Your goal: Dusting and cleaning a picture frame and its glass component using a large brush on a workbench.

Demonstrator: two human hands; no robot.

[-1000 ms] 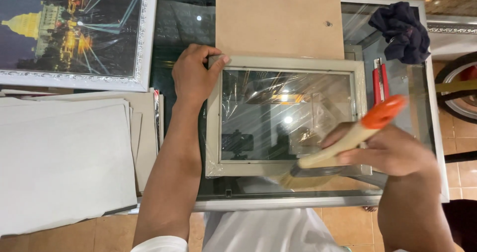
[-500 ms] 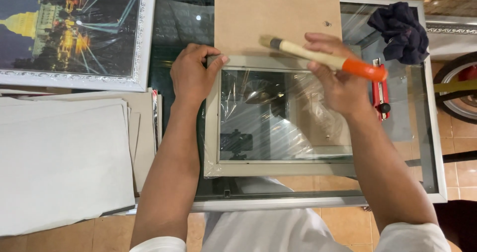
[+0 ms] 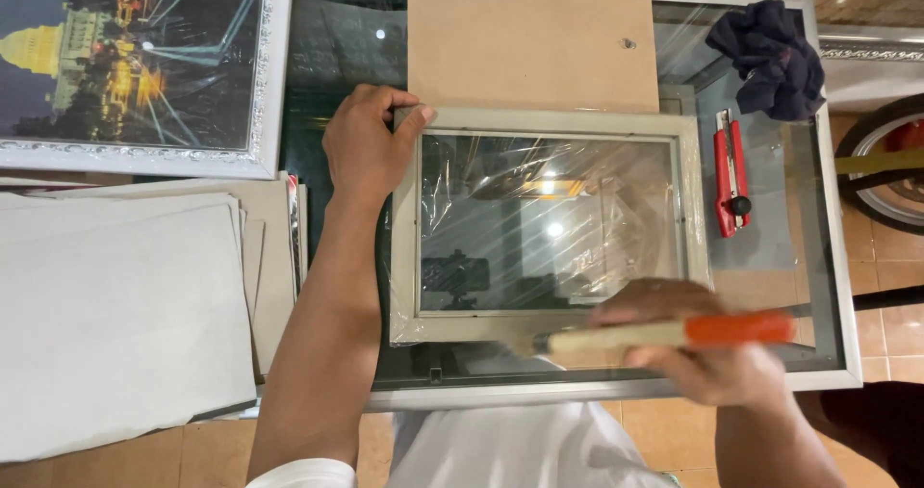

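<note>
- The glass table (image 3: 828,286) is the biggest thing here, and everything else sits on it or right next to it.
- A stack of grey boards (image 3: 115,324) lies off the table's left edge, with a framed night-city picture (image 3: 135,64) just behind that stack.
- A brown backing board (image 3: 534,40) lies on the table's far side, touching the top edge of the picture frame.
- The picture frame (image 3: 549,223) lies flat mid-table, pale wood, wrapped in crinkly clear film.
- The left hand (image 3: 366,146) presses down on the frame's top left corner, fingers curled over the edge.
- The right hand (image 3: 703,348) is at the frame's bottom right corner, wrapped tight round a brush.
- The brush (image 3: 664,332) lies level along the frame's bottom rail, orange end pointing right, bristles pointing left and blurred.
- A dark cloth (image 3: 770,60) is bunched at the table's far right corner.
- A red box cutter (image 3: 730,175) lies just right of the frame.
</note>
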